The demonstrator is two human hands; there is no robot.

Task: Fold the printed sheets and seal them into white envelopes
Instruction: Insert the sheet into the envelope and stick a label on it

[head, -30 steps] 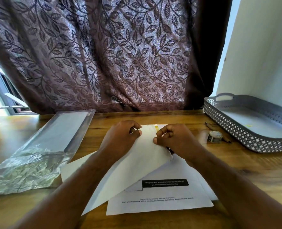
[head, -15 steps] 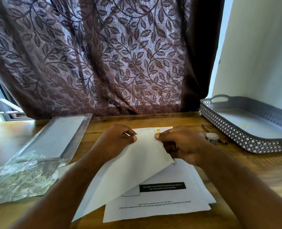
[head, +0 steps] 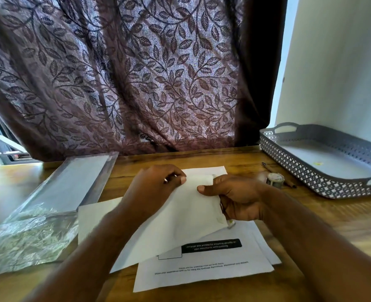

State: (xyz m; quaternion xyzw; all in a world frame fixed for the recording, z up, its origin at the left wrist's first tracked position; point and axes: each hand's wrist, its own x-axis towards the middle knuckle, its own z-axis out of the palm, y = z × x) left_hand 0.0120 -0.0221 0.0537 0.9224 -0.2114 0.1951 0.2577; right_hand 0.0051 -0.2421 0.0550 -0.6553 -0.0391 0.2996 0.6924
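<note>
- A long white paper envelope point(head: 180, 216) is held tilted above the white printed sheets point(head: 204, 273) on the wooden table point(head: 343, 216).
- The left hand point(head: 156, 188) pinches its upper edge; the right hand point(head: 239, 197) clamps its right end, thumb on top.
- A clear plastic packet point(head: 49, 205) lies to the left, and a grey perforated tray point(head: 310, 171) to the right.

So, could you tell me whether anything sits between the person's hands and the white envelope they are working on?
Nothing visible does: the left hand and the right hand both already grip the envelope at its far end, above the printed sheets.
</note>
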